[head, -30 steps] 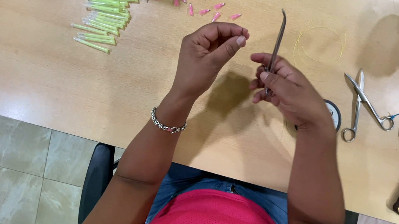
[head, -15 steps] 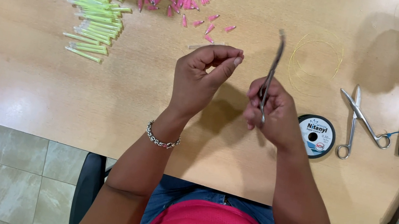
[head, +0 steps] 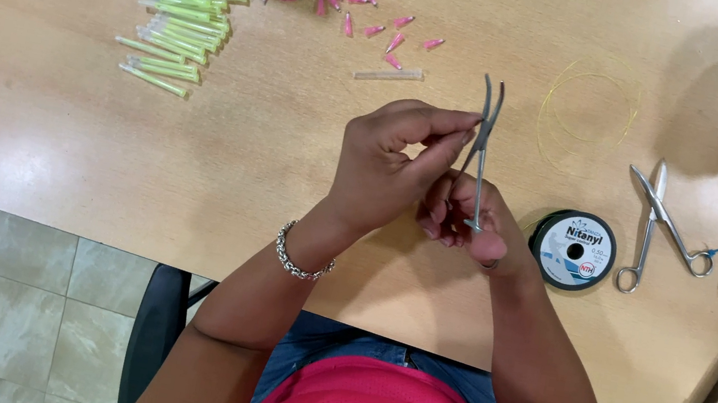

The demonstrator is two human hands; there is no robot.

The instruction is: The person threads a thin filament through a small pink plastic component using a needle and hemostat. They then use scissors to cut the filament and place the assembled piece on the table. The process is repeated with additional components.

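Overhead, our right hand (head: 473, 227) clasps slim, rigid steel forceps (head: 483, 145) by the handles above the bench (head: 47, 127); our left hand (head: 390, 163) pinches near their tips, perhaps holding thread.

Your left hand (head: 386, 162) raised beside the forceps (head: 482, 150), fingertips pinched at their curved tips, your right hand (head: 473, 227) curled around their handles below, both forearms angled inward.

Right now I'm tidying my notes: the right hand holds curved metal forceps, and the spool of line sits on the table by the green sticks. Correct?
Not quite. The right hand does hold the forceps, but the head view shows the spool beside the scissors; the green sticks lie far across the table.
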